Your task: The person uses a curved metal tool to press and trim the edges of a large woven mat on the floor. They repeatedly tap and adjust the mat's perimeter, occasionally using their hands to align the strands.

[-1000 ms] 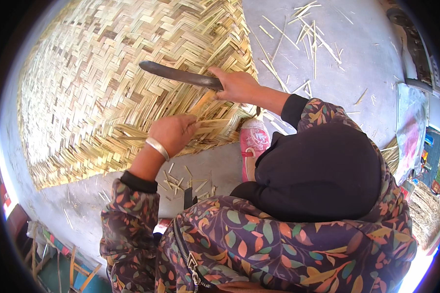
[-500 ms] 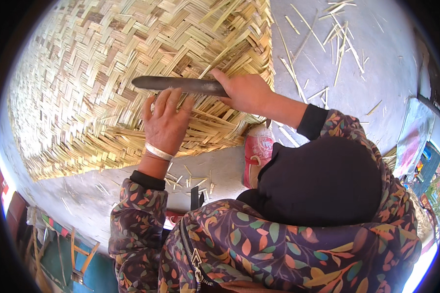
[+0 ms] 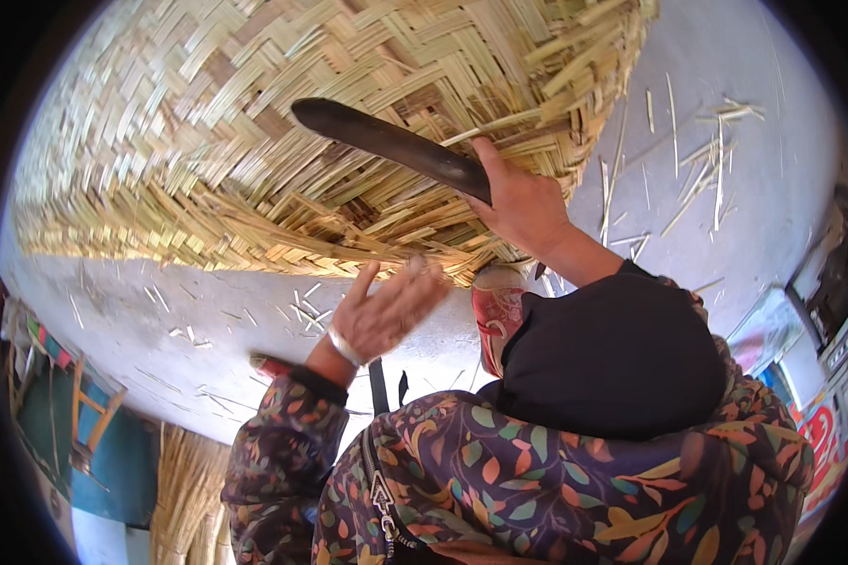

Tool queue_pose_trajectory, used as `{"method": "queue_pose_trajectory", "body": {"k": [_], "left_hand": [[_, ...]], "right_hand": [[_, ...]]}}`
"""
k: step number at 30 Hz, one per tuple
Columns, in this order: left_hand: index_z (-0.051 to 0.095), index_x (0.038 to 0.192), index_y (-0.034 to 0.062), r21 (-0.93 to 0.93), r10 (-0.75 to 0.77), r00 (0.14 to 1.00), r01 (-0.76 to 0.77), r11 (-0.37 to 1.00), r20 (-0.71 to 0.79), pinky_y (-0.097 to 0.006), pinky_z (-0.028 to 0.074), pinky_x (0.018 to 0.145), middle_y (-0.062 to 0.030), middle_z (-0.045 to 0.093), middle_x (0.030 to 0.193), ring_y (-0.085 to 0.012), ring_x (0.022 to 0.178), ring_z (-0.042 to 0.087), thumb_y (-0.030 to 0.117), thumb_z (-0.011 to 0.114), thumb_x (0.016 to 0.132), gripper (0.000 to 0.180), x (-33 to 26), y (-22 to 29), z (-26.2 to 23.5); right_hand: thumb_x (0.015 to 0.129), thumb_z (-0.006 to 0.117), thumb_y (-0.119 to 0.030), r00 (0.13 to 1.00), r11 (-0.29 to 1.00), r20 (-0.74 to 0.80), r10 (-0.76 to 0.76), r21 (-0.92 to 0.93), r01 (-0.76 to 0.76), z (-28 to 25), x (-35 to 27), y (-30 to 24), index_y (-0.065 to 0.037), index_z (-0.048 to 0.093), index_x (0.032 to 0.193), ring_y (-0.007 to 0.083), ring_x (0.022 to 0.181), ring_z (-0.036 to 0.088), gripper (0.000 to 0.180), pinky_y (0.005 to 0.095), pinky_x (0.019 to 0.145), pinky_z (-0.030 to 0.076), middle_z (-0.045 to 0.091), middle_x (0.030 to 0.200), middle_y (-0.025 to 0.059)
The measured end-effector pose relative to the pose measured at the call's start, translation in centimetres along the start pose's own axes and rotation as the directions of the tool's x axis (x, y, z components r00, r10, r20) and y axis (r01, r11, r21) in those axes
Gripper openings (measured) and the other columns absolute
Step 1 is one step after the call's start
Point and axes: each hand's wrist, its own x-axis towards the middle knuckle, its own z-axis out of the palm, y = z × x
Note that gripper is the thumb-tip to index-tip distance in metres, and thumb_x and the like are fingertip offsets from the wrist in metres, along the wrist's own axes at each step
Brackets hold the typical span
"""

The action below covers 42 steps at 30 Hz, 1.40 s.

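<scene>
Evidently the work in hand is dressing the frayed lower rim of the large woven panel of pale bamboo strips (image 3: 207,122), which lies on the grey concrete floor (image 3: 773,207) and fills the upper half of the view.

The right hand (image 3: 523,202) is wrapped tight around the handle of a long dark curved-bladed knife (image 3: 386,141). The blade is raised across the weave and points to the person's left. It hangs over the panel rather than in it, as far as I can tell.

The left hand (image 3: 391,311), with a silver bangle (image 3: 346,346) at the wrist, is flat and holds nothing. Its fingers are loosely spread and somewhat blurred, just under the panel's ragged rim (image 3: 349,247). Whether the fingertips touch the loose strip ends cannot be told.

So the rim lies between the two hands, below the blade and just above the bare palm. By my judgement, any stroke at that rim calls for the left fingers to be flat on the weave or well aside, and for the blade to meet only the projecting ends.

Loose bamboo slivers (image 3: 707,160) lie on the floor, and a pink-red shoe (image 3: 495,315) sits just beside the rim.
</scene>
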Motion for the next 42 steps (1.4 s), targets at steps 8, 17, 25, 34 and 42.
{"method": "queue_pose_trajectory", "body": {"k": [8,17,25,34,42], "left_hand": [[0.043,0.144,0.0154,-0.185,-0.068,0.982,0.101,0.977,0.177,-0.043,0.017,0.118,-0.005,0.04,0.15,-0.0209,0.143,0.03,0.058,0.055,0.084,0.074,1.2,-3.3,7.1],[0.041,0.143,0.014,-0.025,-0.04,0.999,0.041,0.999,0.011,-0.044,0.016,0.118,-0.0067,0.035,0.153,-0.0211,0.144,0.026,0.054,0.06,0.083,0.075,0.8,-2.7,5.0],[0.055,0.128,0.0067,-0.42,-0.709,0.451,0.586,0.693,-0.542,-0.045,0.046,0.093,-0.016,0.057,0.125,-0.0331,0.11,0.058,0.011,0.065,0.083,0.046,-5.1,-6.1,2.3],[0.053,0.13,-0.0033,-0.958,-0.886,0.392,0.239,-0.161,0.247,-0.027,0.054,0.058,-0.009,0.067,0.096,-0.0145,0.075,0.066,0.017,0.065,0.089,0.047,-4.8,-14.4,2.3],[0.065,0.097,-0.0002,-0.916,-0.786,0.471,0.244,-0.319,0.4,-0.023,0.047,0.047,-0.0012,0.064,0.073,-0.0098,0.053,0.058,0.022,0.067,0.089,0.023,-4.6,-14.6,2.8]], "right_hand": [[0.083,0.07,-0.032,0.998,0.999,0.059,0.011,0.033,-0.013,-0.6,-0.4,0.1,-0.013,0.034,0.144,0.034,0.069,0.067,0.073,0.0423,0.059,0.053,0.067,0.082,0.0161],[0.087,0.07,-0.027,0.997,0.943,0.071,0.008,0.33,-0.031,-4.9,-5.2,-1.7,-0.02,0.027,0.15,0.0218,0.064,0.063,0.077,0.034,0.062,0.049,0.061,0.071,0.0105],[0.09,0.067,-0.022,0.949,0.692,0.181,-0.258,0.72,0.051,-8.7,-6.5,-8.7,-0.02,0.038,0.148,0.0113,0.072,0.056,0.065,0.0272,0.067,0.046,0.061,0.091,0.0009],[0.089,0.067,-0.027,0.582,0.671,0.734,-0.351,0.631,-0.391,-8.8,-5.7,-15.1,-0.021,0.043,0.146,0.0048,0.063,0.043,0.062,0.02,0.057,0.037,0.05,0.083,-0.002],[0.093,0.061,-0.027,0.572,0.637,0.727,-0.379,0.653,-0.409,-8.3,-3.6,-15.5,-0.017,0.038,0.148,0.0037,0.056,0.035,0.06,0.0218,0.05,0.03,0.04,0.069,-0.008]]}}
